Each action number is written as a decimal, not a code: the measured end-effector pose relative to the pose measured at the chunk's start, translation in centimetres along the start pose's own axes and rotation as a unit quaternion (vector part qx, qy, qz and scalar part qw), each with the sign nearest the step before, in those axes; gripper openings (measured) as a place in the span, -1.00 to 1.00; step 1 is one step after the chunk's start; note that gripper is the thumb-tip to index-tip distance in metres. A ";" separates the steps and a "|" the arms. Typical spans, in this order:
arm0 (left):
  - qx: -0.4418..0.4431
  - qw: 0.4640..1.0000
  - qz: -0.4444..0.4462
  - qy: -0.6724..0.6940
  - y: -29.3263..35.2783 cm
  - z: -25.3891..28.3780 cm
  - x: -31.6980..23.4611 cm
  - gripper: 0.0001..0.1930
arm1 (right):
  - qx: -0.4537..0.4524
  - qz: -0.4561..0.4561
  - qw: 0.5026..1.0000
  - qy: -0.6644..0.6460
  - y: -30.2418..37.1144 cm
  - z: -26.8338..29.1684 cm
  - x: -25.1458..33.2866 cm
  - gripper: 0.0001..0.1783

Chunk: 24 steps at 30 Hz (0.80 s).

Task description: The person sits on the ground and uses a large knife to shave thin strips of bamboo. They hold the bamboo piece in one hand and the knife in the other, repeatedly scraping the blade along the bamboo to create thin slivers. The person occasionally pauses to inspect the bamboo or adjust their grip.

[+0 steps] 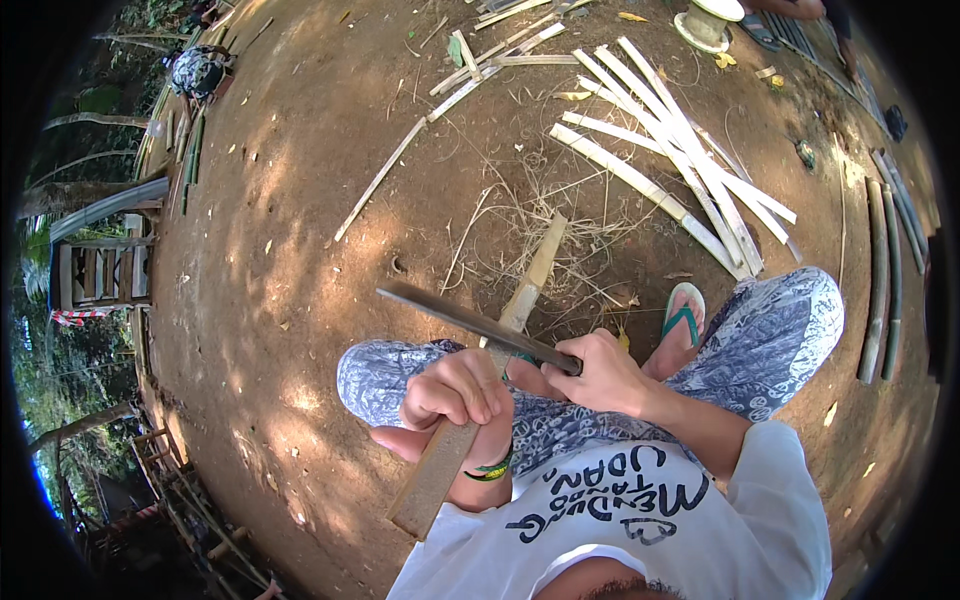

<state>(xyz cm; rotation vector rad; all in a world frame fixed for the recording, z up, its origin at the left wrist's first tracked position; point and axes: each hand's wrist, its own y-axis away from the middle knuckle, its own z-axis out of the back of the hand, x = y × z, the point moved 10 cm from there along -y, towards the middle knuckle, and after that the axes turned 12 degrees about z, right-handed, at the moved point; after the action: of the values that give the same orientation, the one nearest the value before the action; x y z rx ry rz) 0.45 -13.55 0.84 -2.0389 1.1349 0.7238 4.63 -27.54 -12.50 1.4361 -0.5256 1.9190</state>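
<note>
My left hand [462, 395] is closed around a flat bamboo strip [430, 480]. The strip slants from beside my chest, through the hand, to the ground between my feet, its far end [545, 250] near thin shavings. In my right hand [600, 372] is a machete [460, 317], gripped at its dark handle end. Its long dark blade points left and lies across the strip just beyond my left fingers. Whether the edge touches the strip, I cannot tell. Most of the handle is hidden by the right fingers.
Split pale bamboo strips [690, 150] lie piled ahead to the right. Curled shavings [590, 235] cover the dirt in front of me. My patterned trouser knees [775, 310] flank the work. Green bamboo poles [880, 280] rest at the far right; a pale spool [705, 28] stands beyond the pile.
</note>
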 end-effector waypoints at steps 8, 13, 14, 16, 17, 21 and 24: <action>-0.036 0.999 -0.022 0.026 -0.6 2.0 -0.7 -0.22 | 0.006 -0.032 0.999 0.035 -1.6 -0.6 -2.2 -0.72; -0.045 0.999 -0.011 0.025 -0.3 1.9 -0.1 -0.23 | -0.035 -0.095 0.992 0.070 -2.7 0.7 -8.5 -0.67; -0.046 0.998 -0.022 0.042 -0.8 2.1 -0.6 -0.23 | -0.042 -0.072 0.994 0.076 -2.8 0.9 -6.7 -0.68; -0.057 0.997 -0.027 0.033 -0.3 3.0 -0.7 -0.24 | -0.028 -0.037 0.998 0.041 -2.2 -0.7 -3.2 -0.70; -0.058 0.997 -0.035 0.025 -0.5 3.0 -0.7 -0.24 | 0.011 0.001 0.999 0.047 -2.4 -1.3 -1.0 -0.71; -0.094 0.994 -0.050 -0.019 -0.5 2.5 -0.4 -0.30 | -0.052 -0.080 0.992 0.084 -3.4 1.2 -8.0 -0.71; -0.106 0.993 -0.046 0.008 -0.3 3.4 -0.7 -0.29 | -0.052 -0.019 0.993 0.106 -2.3 -0.1 -3.8 -0.75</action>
<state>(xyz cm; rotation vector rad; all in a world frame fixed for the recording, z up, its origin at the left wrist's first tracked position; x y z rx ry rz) -0.08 -10.42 -0.64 -2.2622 1.0002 0.8114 6.85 -26.89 -16.34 1.1520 -0.4873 1.9545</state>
